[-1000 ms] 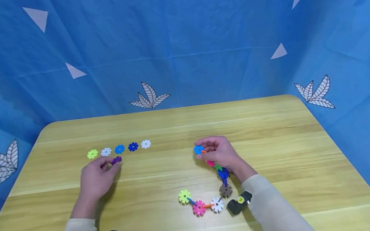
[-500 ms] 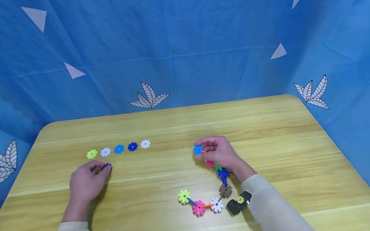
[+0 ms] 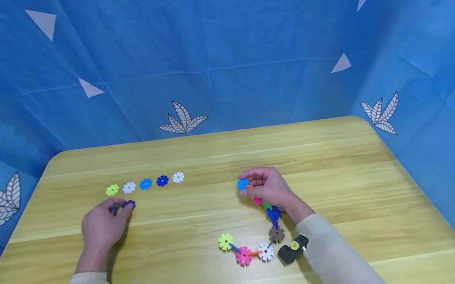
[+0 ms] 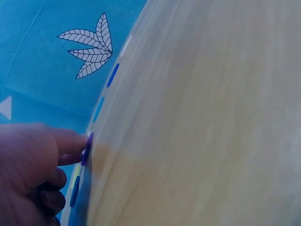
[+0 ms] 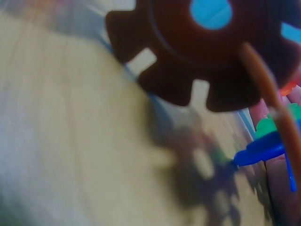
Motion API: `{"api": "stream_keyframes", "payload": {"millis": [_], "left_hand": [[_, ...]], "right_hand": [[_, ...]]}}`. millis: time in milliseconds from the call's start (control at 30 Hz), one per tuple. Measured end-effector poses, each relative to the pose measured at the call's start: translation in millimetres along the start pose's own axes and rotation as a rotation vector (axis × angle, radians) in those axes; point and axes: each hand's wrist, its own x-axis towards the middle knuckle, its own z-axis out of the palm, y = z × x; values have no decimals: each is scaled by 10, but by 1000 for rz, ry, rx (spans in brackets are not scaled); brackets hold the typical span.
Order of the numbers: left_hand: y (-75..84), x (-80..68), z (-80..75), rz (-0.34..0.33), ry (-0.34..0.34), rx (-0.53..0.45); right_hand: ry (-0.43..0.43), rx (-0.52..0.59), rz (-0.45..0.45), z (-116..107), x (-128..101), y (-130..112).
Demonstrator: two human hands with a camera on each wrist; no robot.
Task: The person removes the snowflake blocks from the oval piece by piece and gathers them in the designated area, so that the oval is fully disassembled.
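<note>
My left hand (image 3: 100,225) pinches a purple notched plastic disc (image 3: 129,205) between thumb and index finger, low over the table at the left. In the left wrist view this purple disc (image 4: 87,149) appears edge-on at the fingertips. A dark blue disc (image 3: 115,210) shows partly under the curled fingers. On the right, my right hand (image 3: 270,187) grips one end of a chain of interlocked discs, near a light blue disc (image 3: 243,184) and an orange one. The chain curves past a brown disc (image 3: 276,234) and a white disc (image 3: 265,251) to a yellow-green disc (image 3: 226,242).
Behind the left hand lies a row of loose discs: yellow-green (image 3: 112,189), white (image 3: 129,187), light blue (image 3: 145,183), dark blue (image 3: 162,180) and white (image 3: 178,177). The wooden table (image 3: 202,217) ends at a blue cloth backdrop (image 3: 211,61). Both wrists wear black cameras.
My left hand has moved left and toward the near side with the purple disc, and a dark blue disc now shows under its fingers. The right hand and chain stay in place.
</note>
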Motion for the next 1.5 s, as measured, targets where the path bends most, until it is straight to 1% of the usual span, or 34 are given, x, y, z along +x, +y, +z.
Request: {"api": "stream_keyframes", "payload": {"millis": [167, 300, 400, 533, 700, 767, 833, 933, 1133, 1200, 1267, 1367, 1500], "left_hand": [[6, 8, 3, -19, 3, -4], [81, 12, 15, -14, 37, -42], [198, -6, 24, 17, 72, -89], [393, -36, 18, 67, 106, -154], [629, -36, 27, 151, 159, -206], [718, -42, 52, 172, 155, -217], [801, -55, 94, 190, 137, -222], [919, -84, 176, 218, 85, -232], [1149, -117, 339, 279, -5, -260], [1223, -124, 389, 294, -40, -280], [1292, -128, 444, 307, -88, -303], [1391, -125, 524, 328, -177, -332], [1502, -111, 607, 374, -284, -330]], "right_hand": [[-34, -17, -18, 5, -7, -15], [-54, -22, -26, -2, 6, 14], [-50, 28, -10, -29, 43, 104], [-45, 92, 10, -59, 88, 233], [-46, 41, 3, -58, 100, 283], [-48, 27, 5, -56, 94, 279], [-52, 32, 13, -57, 89, 274], [-58, 40, 14, -60, 84, 272], [-56, 36, -32, -61, 88, 268], [-57, 21, -57, -49, 68, 212], [-62, -5, -77, -39, 43, 152], [-71, -27, -97, -23, 2, 50], [-90, -26, -123, -12, -7, 20]]}}
